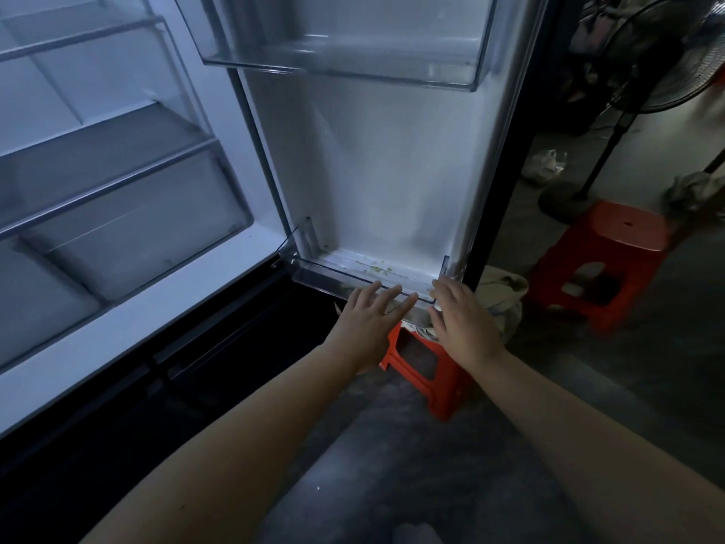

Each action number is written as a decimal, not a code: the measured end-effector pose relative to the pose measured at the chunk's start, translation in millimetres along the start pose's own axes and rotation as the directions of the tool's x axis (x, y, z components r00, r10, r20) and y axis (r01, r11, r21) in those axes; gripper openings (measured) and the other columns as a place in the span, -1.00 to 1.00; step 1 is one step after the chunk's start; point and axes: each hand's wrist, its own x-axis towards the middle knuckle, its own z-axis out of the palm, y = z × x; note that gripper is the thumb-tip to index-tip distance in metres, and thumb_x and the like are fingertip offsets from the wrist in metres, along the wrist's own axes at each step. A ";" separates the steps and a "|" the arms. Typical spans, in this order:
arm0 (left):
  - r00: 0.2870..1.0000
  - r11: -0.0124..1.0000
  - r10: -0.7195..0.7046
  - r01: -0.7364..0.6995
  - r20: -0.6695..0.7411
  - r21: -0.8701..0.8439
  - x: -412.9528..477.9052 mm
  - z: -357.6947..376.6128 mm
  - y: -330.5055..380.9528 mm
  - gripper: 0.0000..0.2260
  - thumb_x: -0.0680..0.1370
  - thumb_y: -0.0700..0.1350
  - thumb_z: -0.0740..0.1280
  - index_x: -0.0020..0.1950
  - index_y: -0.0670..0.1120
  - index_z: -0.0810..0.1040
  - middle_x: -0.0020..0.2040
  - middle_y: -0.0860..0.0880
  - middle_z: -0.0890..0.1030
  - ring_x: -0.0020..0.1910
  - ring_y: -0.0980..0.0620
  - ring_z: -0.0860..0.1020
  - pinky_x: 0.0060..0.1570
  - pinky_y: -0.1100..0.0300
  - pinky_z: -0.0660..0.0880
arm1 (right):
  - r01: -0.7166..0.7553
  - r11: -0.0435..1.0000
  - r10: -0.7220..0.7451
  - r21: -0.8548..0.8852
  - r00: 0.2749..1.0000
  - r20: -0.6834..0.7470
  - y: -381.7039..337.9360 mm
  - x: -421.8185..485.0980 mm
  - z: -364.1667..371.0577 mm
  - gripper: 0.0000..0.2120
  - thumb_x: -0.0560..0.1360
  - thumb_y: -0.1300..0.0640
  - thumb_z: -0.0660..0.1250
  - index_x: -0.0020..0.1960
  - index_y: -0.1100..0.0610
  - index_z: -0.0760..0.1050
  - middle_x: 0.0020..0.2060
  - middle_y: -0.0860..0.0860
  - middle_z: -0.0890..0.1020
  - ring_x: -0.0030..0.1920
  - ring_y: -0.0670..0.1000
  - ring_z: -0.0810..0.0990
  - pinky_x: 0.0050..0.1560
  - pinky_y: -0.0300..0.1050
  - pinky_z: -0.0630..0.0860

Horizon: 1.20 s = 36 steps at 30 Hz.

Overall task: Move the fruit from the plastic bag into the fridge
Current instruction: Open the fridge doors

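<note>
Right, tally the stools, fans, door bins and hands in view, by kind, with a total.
Red stools: 2
Standing fans: 1
Clear door bins: 2
Hands: 2, left hand, right hand
Total: 7

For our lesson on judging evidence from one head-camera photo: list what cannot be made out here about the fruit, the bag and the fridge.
1. Fruit: none identifiable anywhere in the head view.
2. Pale bag on the near red stool: contents hidden by the right hand and the fridge door.
3. Lower door bin: front partly covered by the left hand.
4. Fridge shelves: cut off by the left edge.
</note>
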 end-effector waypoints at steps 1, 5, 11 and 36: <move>1.000 1.000 -0.001 0.001 -0.004 -0.002 6.4 -0.8 1.9 -0.27 0.52 -0.16 0.22 0.53 0.13 -0.17 0.55 -0.03 -0.02 0.50 -0.16 -0.08 0.44 -0.11 -0.12 | 0.006 1.000 -0.006 0.006 1.000 0.007 7.2 3.6 1.0 -0.74 0.43 0.24 0.40 0.09 0.26 0.48 0.10 0.15 0.55 0.13 0.13 0.54 0.01 -0.02 0.56; 1.000 1.000 -0.007 0.006 -0.011 -0.023 31.7 -2.8 8.9 -0.28 0.52 -0.18 0.22 0.53 0.14 -0.14 0.54 -0.03 0.02 0.49 -0.16 -0.04 0.47 -0.11 -0.07 | 0.011 0.999 -0.012 0.035 0.999 0.052 35.8 18.9 3.4 -0.74 0.45 0.27 0.38 0.12 0.26 0.47 0.18 0.17 0.53 0.20 0.15 0.52 0.07 0.00 0.55; 1.000 1.000 -0.016 0.016 -0.006 0.010 64.8 -6.1 18.4 -0.28 0.53 -0.13 0.25 0.54 0.11 -0.12 0.54 -0.04 0.03 0.48 -0.17 0.01 0.45 -0.14 -0.08 | -0.002 0.999 -0.003 0.042 0.994 0.108 64.4 41.4 1.0 -0.72 0.51 0.26 0.29 0.21 0.24 0.43 0.25 0.13 0.48 0.20 0.11 0.52 0.06 -0.08 0.50; 0.999 0.938 -0.030 0.034 0.016 -0.345 82.0 -18.7 8.1 -0.32 0.55 0.03 0.23 0.55 0.08 -0.11 0.56 0.02 -0.14 0.51 0.00 -0.23 0.45 -0.01 -0.20 | 0.047 0.994 -0.033 -0.095 0.988 0.149 58.6 66.2 16.2 -0.52 0.42 0.25 0.35 0.31 0.26 0.37 0.38 0.20 0.37 0.45 0.19 0.23 0.41 0.04 0.14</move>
